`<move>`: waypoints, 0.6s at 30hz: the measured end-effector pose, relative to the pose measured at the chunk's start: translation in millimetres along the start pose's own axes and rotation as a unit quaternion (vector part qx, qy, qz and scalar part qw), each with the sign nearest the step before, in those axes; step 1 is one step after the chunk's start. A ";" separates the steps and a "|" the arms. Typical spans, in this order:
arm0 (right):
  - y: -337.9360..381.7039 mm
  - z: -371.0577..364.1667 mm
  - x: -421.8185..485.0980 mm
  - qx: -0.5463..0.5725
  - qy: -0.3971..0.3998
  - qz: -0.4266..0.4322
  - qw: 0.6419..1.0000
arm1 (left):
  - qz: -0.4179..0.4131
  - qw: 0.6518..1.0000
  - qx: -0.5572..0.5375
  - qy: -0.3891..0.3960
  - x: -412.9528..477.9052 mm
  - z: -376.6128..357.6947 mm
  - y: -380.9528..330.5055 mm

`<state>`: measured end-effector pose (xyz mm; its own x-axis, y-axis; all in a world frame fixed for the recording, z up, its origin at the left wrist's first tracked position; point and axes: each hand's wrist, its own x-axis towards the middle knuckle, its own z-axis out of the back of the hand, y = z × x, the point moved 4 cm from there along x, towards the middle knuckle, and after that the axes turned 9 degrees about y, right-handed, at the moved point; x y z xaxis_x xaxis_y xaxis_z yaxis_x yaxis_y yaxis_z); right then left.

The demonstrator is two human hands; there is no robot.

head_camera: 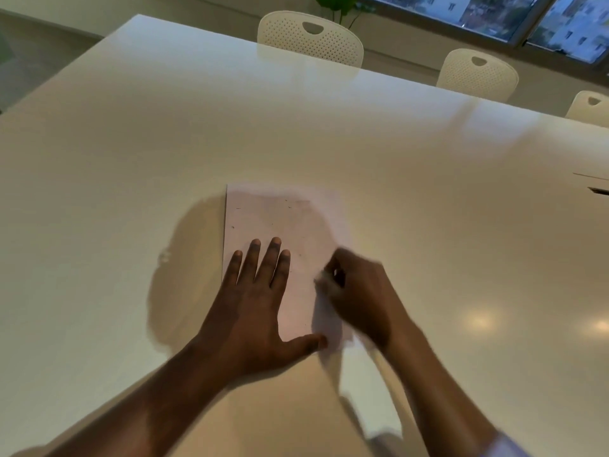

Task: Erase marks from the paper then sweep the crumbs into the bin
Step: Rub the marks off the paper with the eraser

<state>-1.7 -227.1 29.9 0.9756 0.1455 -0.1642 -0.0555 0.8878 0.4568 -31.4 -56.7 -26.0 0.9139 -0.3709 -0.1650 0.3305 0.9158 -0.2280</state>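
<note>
indoors, white table [395,192] by chairs [309,37]: left grip [253,301] flat on paper [273,216], right grip [359,291] pinching eraser [321,279].

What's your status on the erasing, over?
Left hand flat on paper. Right hand pinching pale eraser, blurred. Crumbs on paper. No bin in view.

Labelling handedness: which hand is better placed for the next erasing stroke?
Right. The right hand pinches what looks like a small whitish eraser, blurred, against the paper; the left hand lies flat on it, pinning it down.
</note>
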 end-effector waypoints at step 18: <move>18.5 -23.1 -4.9 0.005 -0.031 0.065 0.997 | 0.010 1.000 -0.018 0.000 2.4 -3.6 0.0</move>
<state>-12.4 -201.3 18.9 0.9715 0.2319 -0.0487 -0.1809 0.8588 0.4792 -30.0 -58.2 -29.9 0.9205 -0.3522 -0.1693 0.3031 0.9170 -0.2594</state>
